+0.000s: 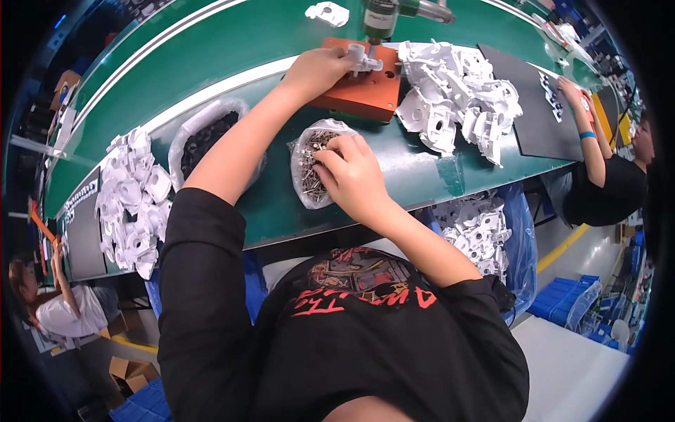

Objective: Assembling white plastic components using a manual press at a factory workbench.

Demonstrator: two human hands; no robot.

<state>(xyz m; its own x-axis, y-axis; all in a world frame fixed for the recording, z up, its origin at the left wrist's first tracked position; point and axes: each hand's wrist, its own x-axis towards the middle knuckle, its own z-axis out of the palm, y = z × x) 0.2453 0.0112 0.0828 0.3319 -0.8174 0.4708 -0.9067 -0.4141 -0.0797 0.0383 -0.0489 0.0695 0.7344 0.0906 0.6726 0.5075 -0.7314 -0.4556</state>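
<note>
- We find the left hand (325,68) grasping the white part (365,63) by its left side; the part sits on the orange block (362,98), just below the head of the powered driver (380,20).
- We find the right hand (355,172) dipped into the clear bag (332,126) of metal screws (308,176), fingers bent and tips drawn together. We cannot tell whether a screw is pinched there, as the fingers cover the spot.
- In our judgement, the step in hand is picking out a screw while the part is steadied.
- We advise taking one screw at a time, gripped near its head so the shank points down.
- We advise that the left hand press the part flat on the block, fingertips well clear of the driver's line.
- Whether driver and part touch cannot be settled from this view; we would check the gap before bringing fingers in.
- The bag stands close in front of the block, a short reach; we judge its soft rim liable to snag or spill.
- We note the pile of white mouldings (457,91) right of the block; loose screws should not stray among them.
</note>
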